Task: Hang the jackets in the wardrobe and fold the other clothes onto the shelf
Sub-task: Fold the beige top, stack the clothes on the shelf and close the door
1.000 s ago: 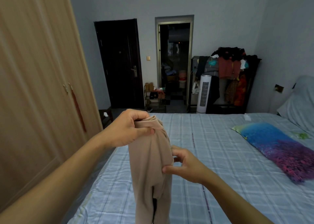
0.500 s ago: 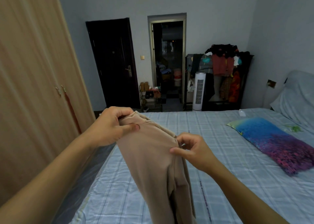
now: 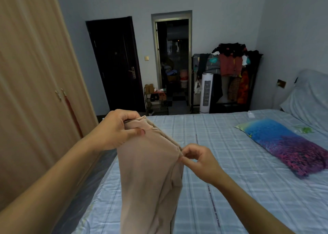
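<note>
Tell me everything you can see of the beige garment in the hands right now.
The beige garment is plain, soft, thin-looking fabric, held up over the bed. Its top edge is stretched between the left hand, which grips the higher corner, and the right hand, which pinches the lower one. The rest hangs creased, out of frame below.

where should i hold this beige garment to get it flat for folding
Grip the beige garment at the two ends of its top hem, coming from either side as the left hand and right hand do now. That edge stretches between them, so the rest hangs straight over the bed.
</note>
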The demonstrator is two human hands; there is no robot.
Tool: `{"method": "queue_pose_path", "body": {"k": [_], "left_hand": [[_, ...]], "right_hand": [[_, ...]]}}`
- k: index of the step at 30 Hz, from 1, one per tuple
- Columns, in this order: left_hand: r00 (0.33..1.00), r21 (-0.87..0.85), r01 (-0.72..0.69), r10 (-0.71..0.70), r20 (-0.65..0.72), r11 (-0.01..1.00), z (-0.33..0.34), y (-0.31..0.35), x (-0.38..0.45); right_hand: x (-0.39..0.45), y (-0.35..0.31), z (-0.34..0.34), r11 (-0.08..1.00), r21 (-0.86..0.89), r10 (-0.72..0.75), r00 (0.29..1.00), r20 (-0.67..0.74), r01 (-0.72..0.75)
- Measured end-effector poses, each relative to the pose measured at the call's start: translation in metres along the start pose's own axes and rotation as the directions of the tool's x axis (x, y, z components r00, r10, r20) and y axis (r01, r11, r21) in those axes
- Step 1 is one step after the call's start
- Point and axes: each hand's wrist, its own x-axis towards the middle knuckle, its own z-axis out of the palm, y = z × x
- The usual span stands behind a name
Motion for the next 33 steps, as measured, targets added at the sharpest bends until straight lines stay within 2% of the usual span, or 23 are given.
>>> {"method": "queue_pose_path", "body": {"k": [3, 6, 10, 12, 19, 25, 28, 33], "left_hand": [[0.999, 0.005, 0.034, -0.034, 0.005, 0.999, -0.003, -0.006, -0.003], [0.998, -0.099, 0.058, -0.061, -0.027, 0.993, -0.007, -0.004, -0.003], [1.000, -0.145, -0.014, 0.015, 0.007, 0.989, -0.004, 0.017, 0.004], [0.998, -0.141, -0.038, 0.046, 0.050, 0.989, 0.001, 0.027, 0.008], [0.978, -0.195, -0.059, 0.095, 0.185, 0.979, 0.013, 0.034, 0.008], [0.969, -0.188, -0.040, 0.084, 0.233, 0.981, 0.008, 0.030, -0.001], [0.965, -0.171, -0.041, 0.083, 0.247, 0.984, 0.007, 0.027, -0.005], [0.964, -0.170, -0.041, 0.084, 0.254, 0.985, 0.006, 0.028, -0.009]], "right_hand": [[0.007, -0.008, -0.005, 0.999, 0.048, -0.003, 1.000, -0.010, 0.004], [0.012, -0.016, -0.011, 0.996, 0.087, -0.023, 1.000, 0.010, 0.022], [0.013, -0.027, -0.014, 0.995, 0.091, 0.017, 0.978, 0.207, -0.037], [0.013, -0.035, -0.011, 0.987, 0.148, 0.018, 0.958, 0.285, -0.062], [0.013, -0.053, 0.002, 0.954, 0.281, 0.008, 0.947, 0.320, -0.103], [0.009, -0.057, -0.004, 0.931, 0.317, -0.003, 0.865, 0.502, -0.181], [0.009, -0.056, 0.001, 0.945, 0.273, 0.003, 0.838, 0.546, -0.181], [0.006, -0.056, 0.014, 0.993, 0.109, -0.027, 0.807, 0.590, -0.047]]}}
